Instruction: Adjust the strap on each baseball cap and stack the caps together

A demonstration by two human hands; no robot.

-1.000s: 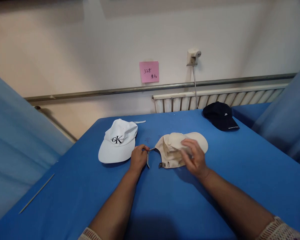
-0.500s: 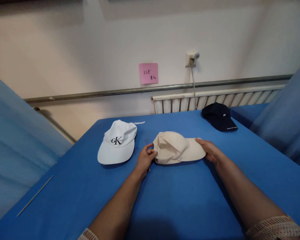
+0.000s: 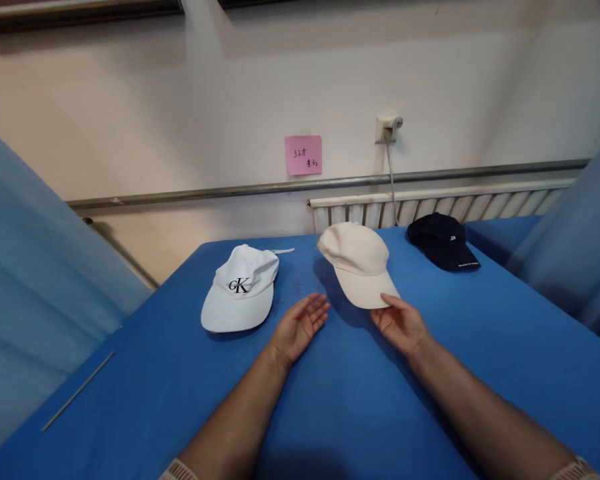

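Observation:
A beige baseball cap (image 3: 360, 257) is over the middle of the blue-covered table (image 3: 325, 400), its brim pointing toward me and to the right. My right hand (image 3: 400, 323) pinches the brim edge, thumb on top and fingers underneath. Just left of the cap, my left hand (image 3: 303, 323) is held palm up with its fingers stretched out, touching nothing. Left of that hand lies a white baseball cap (image 3: 243, 290) with black "GK" lettering, its brim facing me. A dark navy baseball cap (image 3: 443, 241) rests at the back right.
A thin stick (image 3: 79, 392) lies near the table's left edge. Blue curtains (image 3: 35, 267) hang on both sides. Behind the table are a metal rail (image 3: 230, 191), a white radiator (image 3: 370, 212), a pink note (image 3: 303, 155) and a wall socket with a plug (image 3: 387, 129).
My left hand has let go of the beige cap's back. The cap has turned, with its brim swung toward me and its crown moved farther back, still in my right hand.

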